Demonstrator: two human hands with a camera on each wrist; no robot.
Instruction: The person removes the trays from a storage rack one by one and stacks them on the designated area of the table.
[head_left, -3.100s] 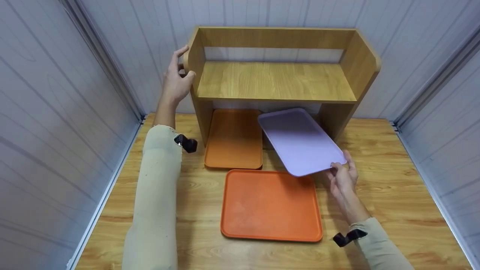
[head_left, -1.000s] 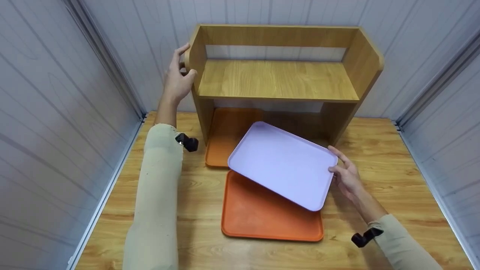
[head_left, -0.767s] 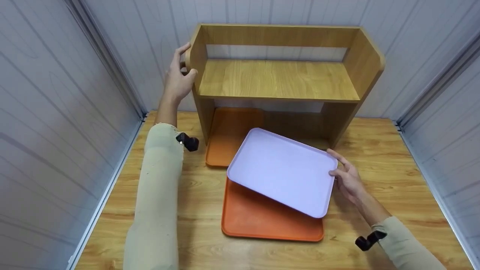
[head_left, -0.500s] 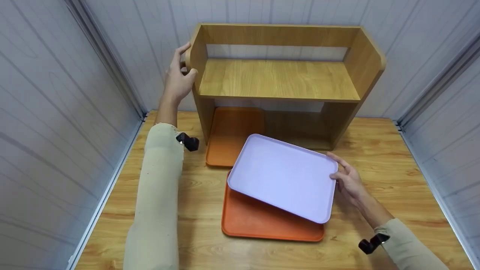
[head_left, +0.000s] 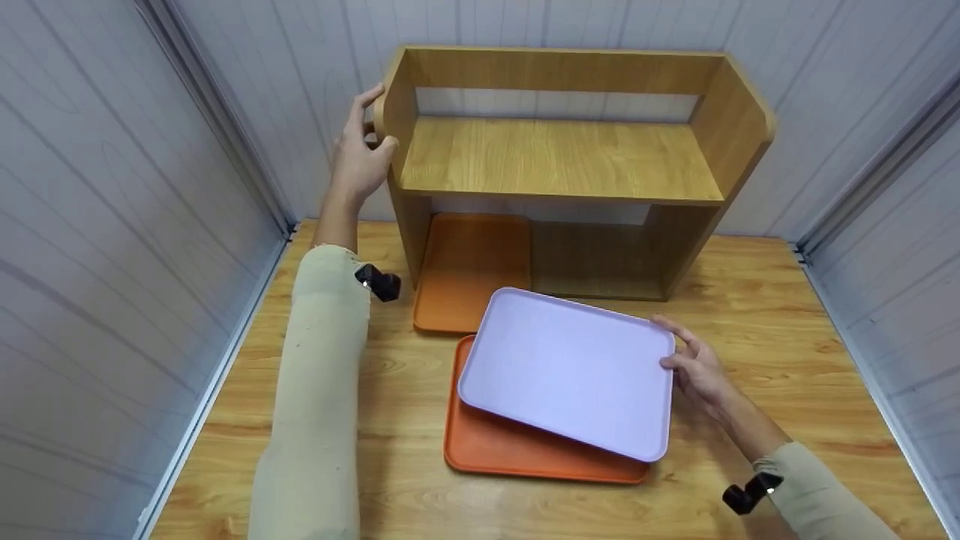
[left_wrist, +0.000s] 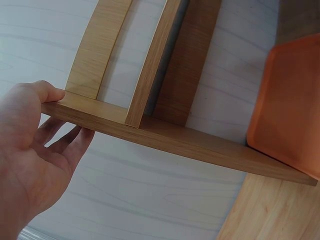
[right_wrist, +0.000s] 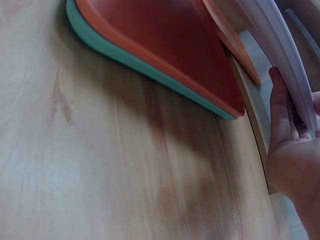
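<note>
Lilac tray point(head_left: 568, 369) sits centre-right of the head view, held skewed over the big orange tray point(head_left: 487, 442) on the desk point(head_left: 787, 360). Its near-right corner seems low toward the orange tray, far-left end raised; can't tell if it touches yet.

Right hand point(head_left: 696, 364) grips the tray's right short edge, thumb on top of the rim, fingers underneath. The right wrist view shows the rim point(right_wrist: 280, 45) lying across the curled fingers point(right_wrist: 284, 107). That view also shows a teal tray point(right_wrist: 150, 62) under the orange one.

Left hand point(head_left: 358, 150), upper left of the frame, holds the wooden shelf unit point(head_left: 559, 154) by its left side panel: thumb on the front edge, fingers behind, w/ the left wrist view confirming point(left_wrist: 35, 150). A second orange tray point(head_left: 469, 270) lies partly under the shelf.

Handling, as a guess: tray looks like thin moulded plastic, so light, stiff, not fragile. Surface looks smooth, prob. slippery, and a one-edge grip lets the far end sag or swing. Best hold is the raised rim, mid short edge, thumb over and fingers under. A tray-on-tray stack may slide, so keep it level.
</note>
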